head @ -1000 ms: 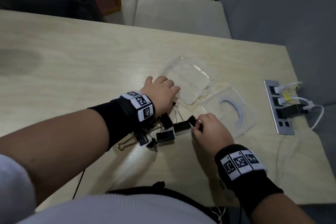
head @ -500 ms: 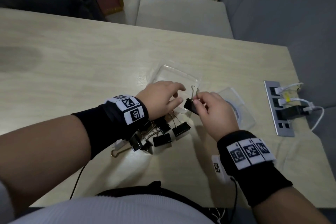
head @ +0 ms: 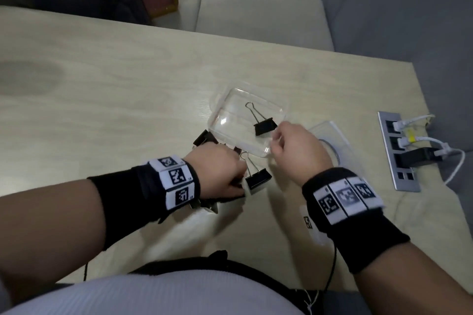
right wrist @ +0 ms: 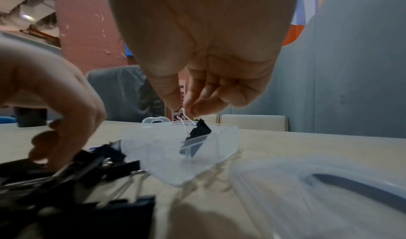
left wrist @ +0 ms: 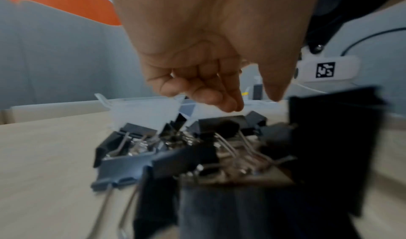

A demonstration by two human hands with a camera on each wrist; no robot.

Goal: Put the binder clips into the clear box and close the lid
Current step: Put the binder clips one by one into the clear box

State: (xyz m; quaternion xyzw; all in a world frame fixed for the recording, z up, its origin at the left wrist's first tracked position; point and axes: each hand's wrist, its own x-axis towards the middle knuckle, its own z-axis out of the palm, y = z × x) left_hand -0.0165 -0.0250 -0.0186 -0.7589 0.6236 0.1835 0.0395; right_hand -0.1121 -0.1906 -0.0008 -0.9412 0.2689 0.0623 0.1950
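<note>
The clear box (head: 225, 120) (right wrist: 158, 149) stands open mid-table. One black binder clip (head: 265, 126) (right wrist: 197, 132) sits inside it near the right wall. My right hand (head: 277, 135) (right wrist: 182, 110) hovers at that wall, thumb and finger pinching the clip's wire handle. Several more binder clips (head: 257, 179) (left wrist: 197, 149) lie heaped just left of the box's near corner. My left hand (head: 238, 174) (left wrist: 252, 103) is low over the heap with loosely curled fingers and nothing between thumb and fingertips. The clear lid (head: 335, 140) (right wrist: 307, 190) lies flat right of the box, partly under my right hand.
A metal socket strip (head: 398, 151) with white cables and a black plug is set into the table at the right edge. Cushioned seats (head: 256, 18) stand beyond the far table edge. The table (head: 102, 110) stretches bare to the left.
My right hand lifted one clip off the heap and carried it into the box. My left hand drew back from the box to the heap.
</note>
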